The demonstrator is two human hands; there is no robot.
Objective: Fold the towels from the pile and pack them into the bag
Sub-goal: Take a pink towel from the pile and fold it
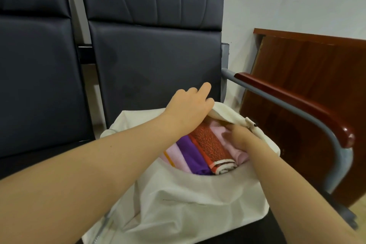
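Observation:
A cream cloth bag (190,200) lies open on the dark seat in front of me. Inside stand several folded towels side by side: a pale pink striped one (174,156), a purple one (192,156), a red patterned one (212,146) and a light pink one (235,150) at the right. My left hand (190,107) grips the bag's far rim and holds the mouth open. My right hand (241,138) is inside the bag, fingers curled on the light pink towel, pressing it down beside the red one.
Dark padded seats (154,55) with upright backs fill the left and middle. A red-brown wooden armrest (293,103) on a grey metal tube (336,144) curves along the right of the bag. A wooden panel (316,69) leans on the white wall behind.

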